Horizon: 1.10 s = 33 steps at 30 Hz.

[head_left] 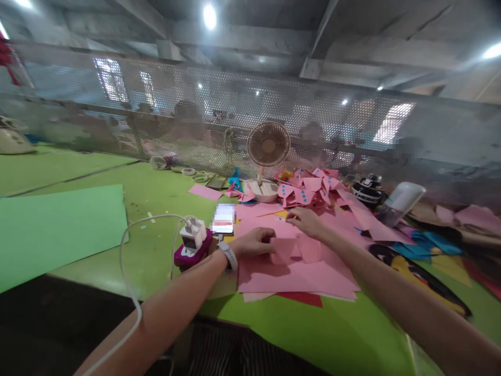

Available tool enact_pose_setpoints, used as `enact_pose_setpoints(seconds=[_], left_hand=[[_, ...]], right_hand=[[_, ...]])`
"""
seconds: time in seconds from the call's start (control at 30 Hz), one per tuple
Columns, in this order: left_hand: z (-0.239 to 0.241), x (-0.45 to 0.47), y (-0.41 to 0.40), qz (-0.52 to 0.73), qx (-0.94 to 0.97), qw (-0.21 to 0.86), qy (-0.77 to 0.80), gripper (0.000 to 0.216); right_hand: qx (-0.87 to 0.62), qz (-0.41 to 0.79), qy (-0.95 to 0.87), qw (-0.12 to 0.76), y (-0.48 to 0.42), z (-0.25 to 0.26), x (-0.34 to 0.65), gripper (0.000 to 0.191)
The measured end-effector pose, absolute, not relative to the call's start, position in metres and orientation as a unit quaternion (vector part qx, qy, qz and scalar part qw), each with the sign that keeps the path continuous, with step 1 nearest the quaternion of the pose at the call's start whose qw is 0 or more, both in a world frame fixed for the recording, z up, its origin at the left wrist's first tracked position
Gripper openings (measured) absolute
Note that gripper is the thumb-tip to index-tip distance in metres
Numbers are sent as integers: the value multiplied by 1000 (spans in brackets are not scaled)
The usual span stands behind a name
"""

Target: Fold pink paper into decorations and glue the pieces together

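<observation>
My left hand [256, 242], with a pale watch on its wrist, is closed on the edge of a folded pink paper piece [283, 251]. That piece stands partly raised above a stack of larger pink sheets [270, 279]. Just beyond it, my right hand [307, 222] hovers low over the stack, fingers curled and fingertips drawn together. Whatever sits between those fingertips is too small to make out. A small blue dot shows on paper beside them. Behind my hands lies a heap of folded pink pieces [309, 187] with blue dots.
A small fan [268, 144] stands at the back by a perforated screen. A lit phone [224, 218] and a purple power strip [191, 256] with white chargers lie left; their cable crosses my left forearm. Yellow-and-black scissors-like handles [425, 282] and a white-capped bottle [401, 202] are right.
</observation>
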<state>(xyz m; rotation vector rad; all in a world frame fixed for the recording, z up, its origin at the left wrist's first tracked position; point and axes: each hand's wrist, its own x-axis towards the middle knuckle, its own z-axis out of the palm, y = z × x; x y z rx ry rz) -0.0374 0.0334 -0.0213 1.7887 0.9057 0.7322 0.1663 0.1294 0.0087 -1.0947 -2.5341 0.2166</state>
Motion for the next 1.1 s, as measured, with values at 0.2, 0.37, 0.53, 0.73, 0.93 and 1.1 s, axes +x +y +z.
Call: enact_pose_setpoints(seconds=[0.2, 0.37, 0.53, 0.73, 0.93, 1.1], left_hand=[[-24, -38, 35, 288, 730, 486, 383, 13], [-20, -38, 34, 299, 744, 471, 369, 11], [-17, -38, 34, 294, 758, 450, 370, 8], [-25, -39, 38, 283, 754, 462, 372, 9], [-28, -39, 40, 282, 753, 459, 379, 10], [-25, -39, 38, 286, 748, 465, 378, 11]], right_hand=[[-407, 104, -890, 175, 164, -12, 124, 11], [-412, 107, -888, 174, 181, -25, 112, 13], [-400, 94, -897, 161, 186, -30, 109, 7], [-402, 67, -904, 127, 190, -26, 103, 6], [-403, 51, -909, 92, 190, -20, 98, 8], [-380, 56, -918, 93, 184, -13, 101, 13]])
